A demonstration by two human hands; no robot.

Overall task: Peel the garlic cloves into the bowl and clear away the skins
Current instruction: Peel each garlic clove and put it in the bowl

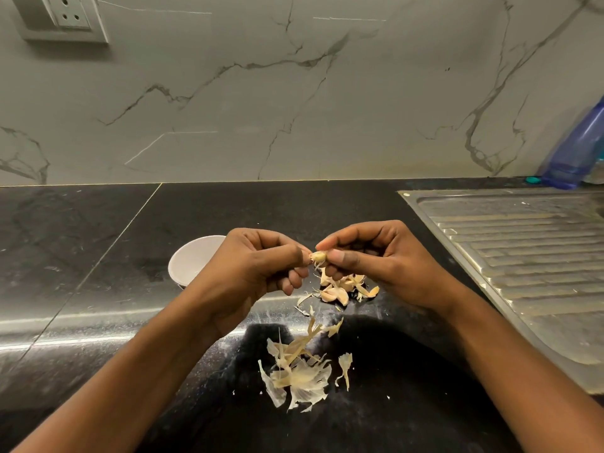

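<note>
the right thumb and forefinger [340, 256] pinch one end of a garlic clove [318, 256]; the other fingers of the right hand [376, 256] are curled under. the fingertips of the left hand [261, 266] pinch the opposite end of the same clove, and a shred of skin hangs from it. the clove is held in the air, to the right of the white bowl [192, 259].

the remaining cloves [340, 289] lie in a small heap on the black countertop [98, 256], to the right of the bowl, directly under the held clove. several of them show skin. loose skins [300, 374] are scattered to the right of the bowl and nearer the person.

the visible part of the bowl interior shows no cloves; the left hand hides the rest.

status, as judged: peeling is at an early to middle stage. left to do: finish this clove, peel the heap, move the cloves to the bowl, collect all skins.
</note>
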